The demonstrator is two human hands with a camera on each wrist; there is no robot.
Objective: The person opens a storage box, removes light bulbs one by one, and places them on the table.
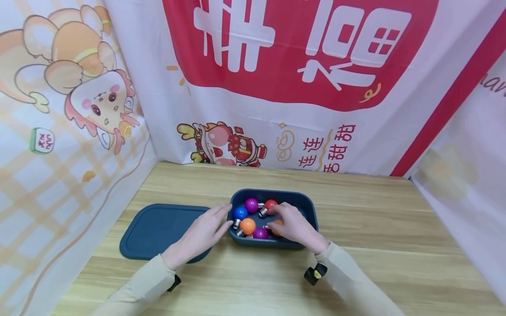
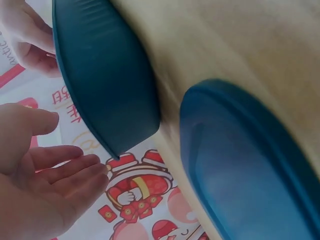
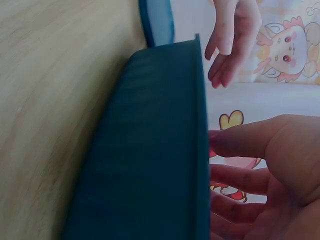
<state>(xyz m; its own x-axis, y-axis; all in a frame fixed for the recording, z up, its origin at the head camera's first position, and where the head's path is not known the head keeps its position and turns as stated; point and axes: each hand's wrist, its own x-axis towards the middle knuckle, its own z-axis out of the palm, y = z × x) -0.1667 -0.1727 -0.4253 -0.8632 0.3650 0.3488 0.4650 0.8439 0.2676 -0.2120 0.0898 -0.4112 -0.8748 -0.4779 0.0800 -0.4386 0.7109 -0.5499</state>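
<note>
Reaching into the box, the right hand is among bulbs, its hold unclear. The left hand, held wide, is just outside.

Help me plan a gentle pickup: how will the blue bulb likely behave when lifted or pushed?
The blue bulb would probably roll if pushed, since its globe is round, though the orange bulb beside it and the box walls may soon stop it. Its glossy shine hints at a slippery surface. It might be fragile, but whether it is glass or plastic I cannot tell.
</note>
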